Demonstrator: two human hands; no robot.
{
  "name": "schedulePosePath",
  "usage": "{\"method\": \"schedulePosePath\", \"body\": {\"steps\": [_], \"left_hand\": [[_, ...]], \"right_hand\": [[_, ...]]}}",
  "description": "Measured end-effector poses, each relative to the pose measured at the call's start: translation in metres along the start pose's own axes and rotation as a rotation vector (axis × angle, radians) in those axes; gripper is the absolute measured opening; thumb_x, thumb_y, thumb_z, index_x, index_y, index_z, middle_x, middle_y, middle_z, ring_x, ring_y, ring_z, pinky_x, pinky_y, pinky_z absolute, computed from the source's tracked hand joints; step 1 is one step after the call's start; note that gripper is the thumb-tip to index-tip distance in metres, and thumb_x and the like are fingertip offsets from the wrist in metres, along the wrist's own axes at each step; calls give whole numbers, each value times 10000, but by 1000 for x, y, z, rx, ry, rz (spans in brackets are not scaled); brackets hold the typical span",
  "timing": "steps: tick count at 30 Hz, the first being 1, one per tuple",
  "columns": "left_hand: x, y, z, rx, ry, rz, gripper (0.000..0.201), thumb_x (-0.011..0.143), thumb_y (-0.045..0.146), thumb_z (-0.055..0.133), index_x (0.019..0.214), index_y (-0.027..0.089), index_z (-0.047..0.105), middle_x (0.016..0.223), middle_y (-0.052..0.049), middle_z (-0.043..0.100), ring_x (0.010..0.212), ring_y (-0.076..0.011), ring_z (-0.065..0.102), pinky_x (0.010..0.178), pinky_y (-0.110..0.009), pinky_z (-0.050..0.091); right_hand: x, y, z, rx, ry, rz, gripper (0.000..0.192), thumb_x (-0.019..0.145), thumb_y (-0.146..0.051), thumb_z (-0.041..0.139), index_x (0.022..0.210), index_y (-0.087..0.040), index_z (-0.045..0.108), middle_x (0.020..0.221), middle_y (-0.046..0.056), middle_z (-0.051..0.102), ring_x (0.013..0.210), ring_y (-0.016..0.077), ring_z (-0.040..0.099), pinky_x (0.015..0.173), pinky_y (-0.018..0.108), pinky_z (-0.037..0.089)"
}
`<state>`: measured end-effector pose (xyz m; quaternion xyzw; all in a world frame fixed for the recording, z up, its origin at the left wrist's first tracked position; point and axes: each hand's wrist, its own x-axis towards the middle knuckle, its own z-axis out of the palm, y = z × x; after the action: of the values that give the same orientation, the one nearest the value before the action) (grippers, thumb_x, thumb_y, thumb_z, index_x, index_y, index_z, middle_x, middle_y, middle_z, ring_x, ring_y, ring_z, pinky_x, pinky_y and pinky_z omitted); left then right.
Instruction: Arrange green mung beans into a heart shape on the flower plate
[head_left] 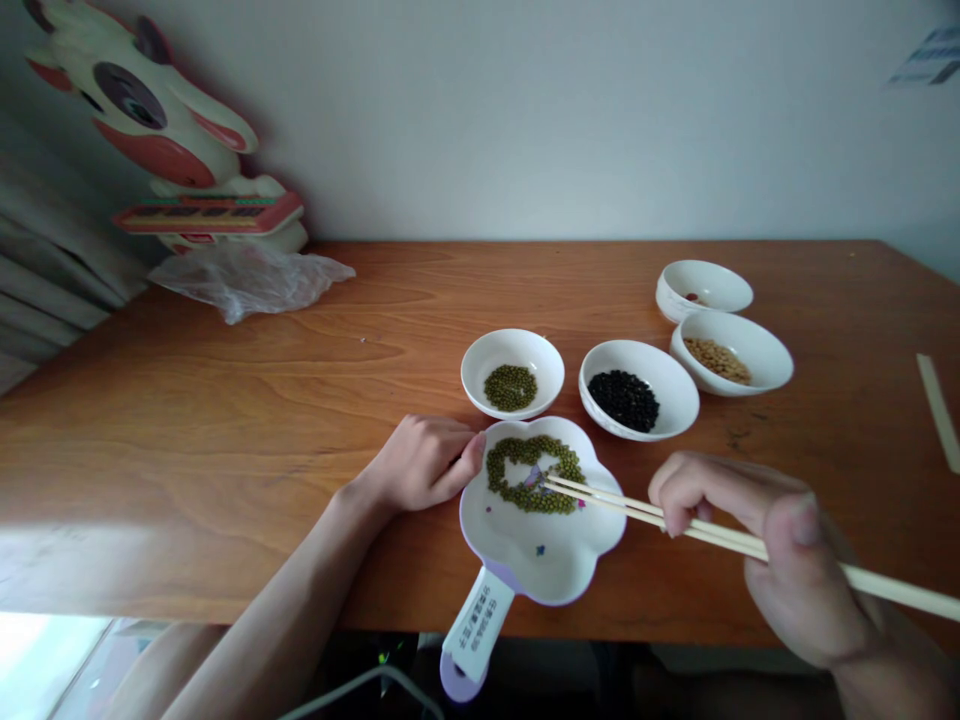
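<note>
At the lower right of the frame, a pair of pale wooden chopsticks (675, 522) is pinched in the closed fingers of the right hand (780, 560), the tips brought together at the ring of small green beans (534, 474). These lie in a white flower-shaped dish with a lilac handle (540, 560), lower centre. Its left rim is touched by the loosely curled left hand (424, 462), which grips nothing. The handle overhangs the wooden table (225, 420); a knock could tip the dish. Round beans could be flicked by tips pressed too hard. Just beyond, a small white bowl of green beans (512, 372) could be nudged.
</note>
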<state>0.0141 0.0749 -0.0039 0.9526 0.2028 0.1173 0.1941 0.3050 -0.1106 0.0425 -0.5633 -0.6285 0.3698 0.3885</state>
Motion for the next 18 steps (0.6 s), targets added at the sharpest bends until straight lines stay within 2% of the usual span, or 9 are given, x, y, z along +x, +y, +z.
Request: {"method": "schedulePosePath", "body": {"steps": [5, 9, 12, 16, 18], "left_hand": [[0, 0, 0, -8, 0, 4, 408, 1062, 310, 331, 699, 174, 459, 652, 0, 569, 588, -110, 502, 597, -261, 353], [0, 1, -1, -9, 2, -1, 416, 1062, 310, 333, 694, 176, 469, 645, 1, 564, 580, -110, 495, 587, -265, 351], [0, 1, -2, -8, 1, -6, 429, 1064, 312, 329, 683, 176, 472, 639, -1, 561, 571, -112, 489, 586, -264, 357], [-1, 0, 0, -5, 1, 2, 428, 1063, 307, 331, 685, 174, 482, 638, -8, 566, 576, -116, 493, 594, -262, 368], [-1, -1, 1, -2, -1, -1, 424, 1064, 300, 333, 689, 173, 484, 642, -8, 568, 576, -114, 491, 593, -260, 364]], "right_hand": [[-3, 2, -1, 2, 28, -1, 726, 933, -769, 107, 782, -250, 592, 778, 41, 592, 733, 224, 535, 723, 375, 375], [-1, -7, -3, 34, 101, -37, 746, 929, -779, 120, 758, -256, 623, 752, 39, 607, 708, 218, 538, 687, 370, 381], [10, -19, -4, 81, 215, -94, 766, 916, -795, 136, 715, -274, 660, 724, 35, 628, 690, 225, 546, 678, 377, 388], [36, -34, 0, 158, 434, -170, 718, 959, -738, 198, 691, -295, 696, 736, 53, 651, 798, 265, 599, 745, 406, 418], [49, -40, 5, 196, 456, -181, 701, 964, -731, 222, 694, -285, 691, 719, 58, 633, 804, 264, 601, 782, 415, 428]]}}
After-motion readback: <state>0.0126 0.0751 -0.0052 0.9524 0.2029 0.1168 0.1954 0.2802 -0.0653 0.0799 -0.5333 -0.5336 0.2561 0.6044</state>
